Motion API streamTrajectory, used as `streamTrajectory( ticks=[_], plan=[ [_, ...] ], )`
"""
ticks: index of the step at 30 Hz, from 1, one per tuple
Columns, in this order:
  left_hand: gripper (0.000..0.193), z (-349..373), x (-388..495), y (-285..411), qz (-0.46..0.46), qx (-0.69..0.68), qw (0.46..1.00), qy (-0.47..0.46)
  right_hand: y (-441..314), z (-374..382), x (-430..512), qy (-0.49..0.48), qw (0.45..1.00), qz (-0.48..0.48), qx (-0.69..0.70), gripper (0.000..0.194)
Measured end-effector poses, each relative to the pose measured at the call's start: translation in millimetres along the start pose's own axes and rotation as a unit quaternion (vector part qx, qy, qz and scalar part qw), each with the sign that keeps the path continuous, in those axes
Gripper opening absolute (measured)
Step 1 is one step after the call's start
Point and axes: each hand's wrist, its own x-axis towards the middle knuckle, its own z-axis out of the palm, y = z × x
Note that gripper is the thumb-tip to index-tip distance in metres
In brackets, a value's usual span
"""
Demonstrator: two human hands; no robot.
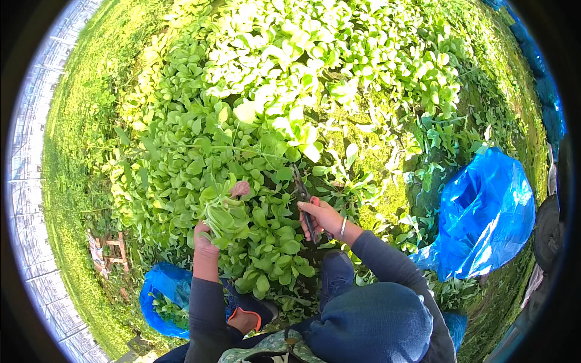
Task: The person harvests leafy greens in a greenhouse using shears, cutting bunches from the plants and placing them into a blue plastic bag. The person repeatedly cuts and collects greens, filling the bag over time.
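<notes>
My left hand (206, 238) is closed around a cut head of leafy greens (224, 218), held above the bed with its pinkish leaf and stem end towards the right. In my right hand (324, 218) is a pair of pruning shears (300, 186) with red-and-black handles. The blades point up and away from me over a dark gap at the edge of the standing greens (268, 181). Whether the blades touch a plant I cannot tell. A band circles my right wrist.
A blue plastic bag (485, 218) stands to the right. Another blue bag (165, 277), with greens inside, sits open at the lower left beside my shoe (252, 313). A small wooden frame (113, 252) is farther left. Cut-over ground (376, 172) with leaf scraps lies to the right.
</notes>
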Motion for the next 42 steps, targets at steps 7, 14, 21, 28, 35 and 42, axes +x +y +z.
streamTrajectory(
  ticks=[7,14,21,28,35,42],
  plan=[
    [0.073,50.3,-14.7,-3.6,-0.065,0.038,0.988,-0.135,-51.1,50.6,-29.3,0.119,0.839,-0.444,-0.289,0.029],
    [0.071,54.1,-18.5,-18.9,-0.081,0.022,0.988,-0.131,-67.8,49.5,-31.4,0.25,0.753,-0.42,-0.441,0.014],
    [0.069,19.7,-20.0,0.5,-0.075,0.036,0.995,-0.064,-80.2,35.4,-3.7,0.213,0.765,-0.306,-0.525,0.037],
    [0.072,1.1,-59.3,118.6,-0.091,0.162,0.977,-0.105,-58.2,50.8,83.9,0.133,0.782,-0.27,-0.546,0.042],
    [0.047,-77.8,-210.3,244.3,-0.072,0.284,0.951,0.099,-69.7,61.7,66.2,0.222,0.763,-0.33,-0.51,0.034],
    [0.078,-209.0,-275.0,186.7,-0.236,0.492,0.758,0.356,-61.8,38.3,90.4,0.144,0.797,-0.231,-0.539,0.022]
  ],
)
